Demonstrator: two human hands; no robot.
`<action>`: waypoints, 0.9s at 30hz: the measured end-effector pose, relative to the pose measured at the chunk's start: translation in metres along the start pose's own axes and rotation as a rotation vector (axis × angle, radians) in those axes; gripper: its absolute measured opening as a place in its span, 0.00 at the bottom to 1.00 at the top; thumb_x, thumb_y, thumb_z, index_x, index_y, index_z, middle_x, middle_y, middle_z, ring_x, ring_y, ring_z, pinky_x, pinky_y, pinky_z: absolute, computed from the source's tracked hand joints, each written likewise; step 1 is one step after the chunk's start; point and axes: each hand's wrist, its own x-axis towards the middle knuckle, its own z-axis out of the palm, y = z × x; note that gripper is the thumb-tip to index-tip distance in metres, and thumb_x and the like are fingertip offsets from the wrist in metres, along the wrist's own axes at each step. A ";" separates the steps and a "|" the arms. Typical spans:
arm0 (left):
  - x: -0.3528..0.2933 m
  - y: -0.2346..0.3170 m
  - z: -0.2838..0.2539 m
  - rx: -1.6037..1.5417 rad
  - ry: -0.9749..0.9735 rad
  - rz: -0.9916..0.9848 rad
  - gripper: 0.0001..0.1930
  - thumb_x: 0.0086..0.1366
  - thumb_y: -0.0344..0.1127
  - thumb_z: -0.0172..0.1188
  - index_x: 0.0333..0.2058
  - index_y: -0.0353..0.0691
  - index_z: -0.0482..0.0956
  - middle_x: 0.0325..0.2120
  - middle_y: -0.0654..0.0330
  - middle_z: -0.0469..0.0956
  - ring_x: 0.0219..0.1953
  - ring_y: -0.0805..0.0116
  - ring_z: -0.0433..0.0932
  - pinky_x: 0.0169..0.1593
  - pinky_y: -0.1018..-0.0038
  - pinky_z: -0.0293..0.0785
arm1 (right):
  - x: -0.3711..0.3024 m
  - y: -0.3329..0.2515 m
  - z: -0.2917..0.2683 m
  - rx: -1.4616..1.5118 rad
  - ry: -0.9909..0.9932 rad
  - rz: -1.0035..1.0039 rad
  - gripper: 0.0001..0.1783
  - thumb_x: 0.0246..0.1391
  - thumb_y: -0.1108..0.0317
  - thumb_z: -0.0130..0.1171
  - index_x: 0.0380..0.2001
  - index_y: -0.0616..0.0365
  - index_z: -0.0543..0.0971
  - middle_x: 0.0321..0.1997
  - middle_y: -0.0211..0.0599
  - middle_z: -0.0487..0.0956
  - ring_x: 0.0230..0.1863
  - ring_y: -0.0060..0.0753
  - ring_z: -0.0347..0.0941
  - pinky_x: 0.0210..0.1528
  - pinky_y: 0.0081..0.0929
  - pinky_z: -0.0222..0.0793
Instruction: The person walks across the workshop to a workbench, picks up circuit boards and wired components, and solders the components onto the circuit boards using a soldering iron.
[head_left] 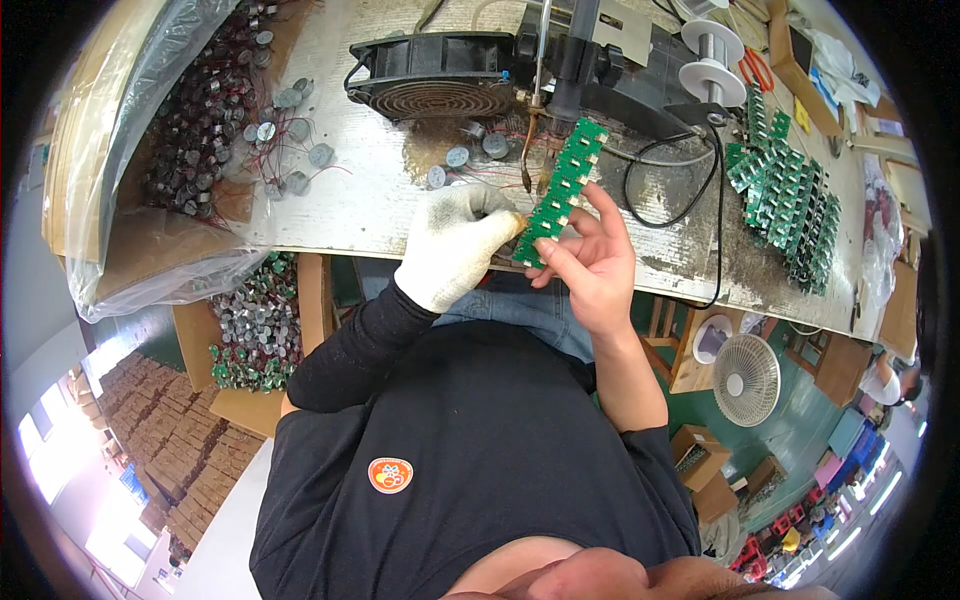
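Far left of the green circuit board strip [560,192]: large cardboard box [85,160] draped in clear plastic [200,268], heaped with round metal parts [190,150] on thin wires. Lower, also well left of the strip: second box [190,340], filled with silver and green pieces [255,325]. Left of the strip, closer in: loose discs [297,130] scattered over the pale worktable [340,215]. Up and left of the strip: black box fan [430,82] with a round grille.

Just left of the strip, near its lower end: left hand [455,240], in a pale glove below a black sleeve. Curls fingers inward, thumb close to forefinger, at the strip's left edge; cannot tell between an empty pinch and a grip on the strip or on some small part. Just beside the strip's upper left: soldering iron [528,160], pointing downward.

Strip itself: slanted, upper end leaning right, dotted with small pale connectors. At its lower right: right hand [590,255], bare. Pinches the strip between thumb and fingers, thumb across its face.

Right of the strip: looping black cable [720,200]; higher up, white spool [712,75]; lower down, white round fan [747,380]. Far right of the strip: overlapping pile of similar green boards [785,210].
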 end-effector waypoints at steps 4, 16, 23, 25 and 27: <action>0.001 0.002 0.000 0.002 -0.018 0.024 0.10 0.57 0.32 0.57 0.30 0.28 0.80 0.21 0.60 0.78 0.24 0.78 0.73 0.27 0.78 0.69 | 0.001 -0.001 0.001 0.000 0.006 0.004 0.38 0.50 0.87 0.54 0.63 0.62 0.53 0.50 0.54 0.73 0.27 0.33 0.78 0.23 0.23 0.77; 0.006 0.001 0.000 -0.031 -0.003 -0.010 0.11 0.58 0.34 0.58 0.30 0.30 0.79 0.21 0.61 0.77 0.24 0.78 0.74 0.28 0.78 0.70 | -0.001 -0.002 0.002 0.019 -0.002 0.018 0.39 0.49 0.86 0.55 0.63 0.61 0.53 0.44 0.47 0.73 0.30 0.31 0.78 0.25 0.22 0.77; 0.005 0.004 -0.001 -0.010 -0.037 -0.055 0.07 0.61 0.31 0.56 0.32 0.32 0.78 0.25 0.62 0.78 0.27 0.77 0.76 0.31 0.81 0.71 | 0.000 -0.006 0.003 0.002 0.000 0.016 0.38 0.49 0.87 0.54 0.62 0.62 0.53 0.49 0.53 0.73 0.27 0.32 0.77 0.23 0.23 0.77; 0.005 0.004 0.000 -0.020 -0.034 -0.053 0.07 0.61 0.31 0.55 0.32 0.32 0.78 0.26 0.61 0.78 0.27 0.77 0.76 0.31 0.81 0.72 | -0.001 -0.007 0.003 0.007 -0.005 -0.001 0.38 0.49 0.87 0.54 0.62 0.62 0.53 0.49 0.53 0.73 0.27 0.32 0.78 0.23 0.23 0.77; 0.005 0.003 0.003 -0.056 0.006 0.022 0.10 0.57 0.33 0.57 0.28 0.30 0.79 0.20 0.61 0.77 0.23 0.79 0.74 0.28 0.78 0.69 | -0.001 -0.007 0.002 0.007 -0.011 -0.009 0.38 0.49 0.87 0.54 0.62 0.62 0.53 0.49 0.53 0.73 0.27 0.32 0.78 0.23 0.23 0.77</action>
